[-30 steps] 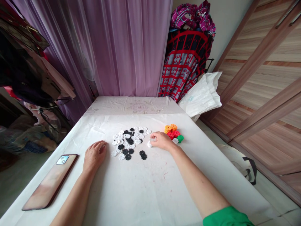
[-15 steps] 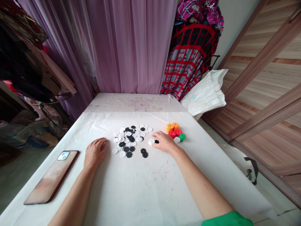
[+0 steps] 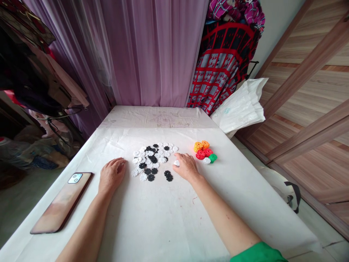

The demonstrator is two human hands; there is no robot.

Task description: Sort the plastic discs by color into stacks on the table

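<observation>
Interlocking toy discs with notched, flower-like edges, in white and black, lie in a loose heap (image 3: 151, 160) mid-table. My right hand (image 3: 188, 167) is just right of the heap, its fingers curled around a white notched disc (image 3: 176, 163) at the tabletop. The fingers and palm may hide other discs. Just in front of that hand lie a few black discs (image 3: 168, 176), apart from the heap. My left hand (image 3: 111, 174) rests on the cloth left of the heap, fingers loosely bent and holding nothing visible.
Right of my right hand sit clusters of orange discs (image 3: 201, 146), red discs (image 3: 204, 154), green discs (image 3: 213, 158) and a white disc (image 3: 206, 160). A phone (image 3: 62, 203) lies at the left table edge. A white bag (image 3: 242, 105) stands beyond the right edge.
My right hand has shifted slightly left and closed in over the discs; the black disc seen at its fingertips is now hidden. The view has tilted slightly; my left hand stays put.
</observation>
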